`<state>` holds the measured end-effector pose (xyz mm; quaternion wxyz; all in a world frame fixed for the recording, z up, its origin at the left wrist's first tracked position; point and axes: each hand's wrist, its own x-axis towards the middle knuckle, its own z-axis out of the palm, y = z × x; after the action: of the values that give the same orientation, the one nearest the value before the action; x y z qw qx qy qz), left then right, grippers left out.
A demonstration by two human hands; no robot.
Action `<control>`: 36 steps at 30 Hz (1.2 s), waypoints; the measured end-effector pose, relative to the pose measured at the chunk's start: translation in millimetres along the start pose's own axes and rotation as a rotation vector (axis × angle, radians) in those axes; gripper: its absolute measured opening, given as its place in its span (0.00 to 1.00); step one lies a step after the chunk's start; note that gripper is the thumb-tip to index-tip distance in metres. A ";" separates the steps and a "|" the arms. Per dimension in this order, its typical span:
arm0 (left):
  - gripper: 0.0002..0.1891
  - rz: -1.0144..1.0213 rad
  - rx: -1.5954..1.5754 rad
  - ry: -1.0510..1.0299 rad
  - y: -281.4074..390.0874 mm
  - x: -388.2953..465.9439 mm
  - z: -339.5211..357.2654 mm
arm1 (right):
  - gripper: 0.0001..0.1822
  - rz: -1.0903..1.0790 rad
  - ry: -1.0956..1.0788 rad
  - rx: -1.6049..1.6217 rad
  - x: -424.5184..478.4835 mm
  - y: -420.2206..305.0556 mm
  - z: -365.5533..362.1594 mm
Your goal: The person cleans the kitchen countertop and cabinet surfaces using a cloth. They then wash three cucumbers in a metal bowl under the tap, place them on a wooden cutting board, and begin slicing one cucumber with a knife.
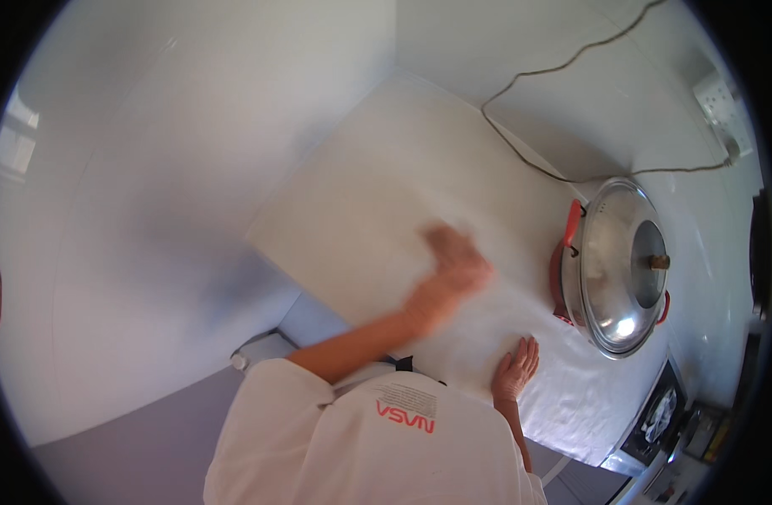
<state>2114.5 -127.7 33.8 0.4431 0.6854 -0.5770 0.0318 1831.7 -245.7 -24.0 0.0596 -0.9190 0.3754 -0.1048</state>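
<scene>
My left hand [452, 259] is blurred by motion above the middle of the pale countertop [361, 189]; its fingers and anything in them cannot be made out. Flat on the shiny, wrinkled near part of the counter lies my right hand [515, 372], fingers extended and nothing held. To its right stands a large pot [557, 278] with red handles. A domed stainless steel lid [604, 271] with a glass centre and a brown knob covers it.
A cord [518, 151] runs along the back wall to a white power strip [720, 107] at the right. Glossy white walls [190, 158] border the counter. At the lower right is a black stove [654, 410] with crumpled silvery material on it.
</scene>
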 end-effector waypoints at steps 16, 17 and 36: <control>0.13 -0.339 0.523 0.005 -110.6 -37.7 -57.3 | 0.26 -0.040 0.012 -0.016 -3.9 -0.7 -3.1; 0.14 -0.402 0.598 -0.043 -123.7 -37.9 -80.9 | 0.26 -0.025 0.004 -0.006 -3.0 -4.0 -6.5; 0.12 -0.447 0.529 -0.019 -34.8 -120.2 -87.0 | 0.27 -0.015 0.004 -0.006 -2.8 -0.8 1.0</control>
<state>2143.7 18.0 0.0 0.2407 0.8863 -0.3884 0.0758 1830.6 -243.2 -25.3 0.0553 -0.9218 0.3688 -0.1058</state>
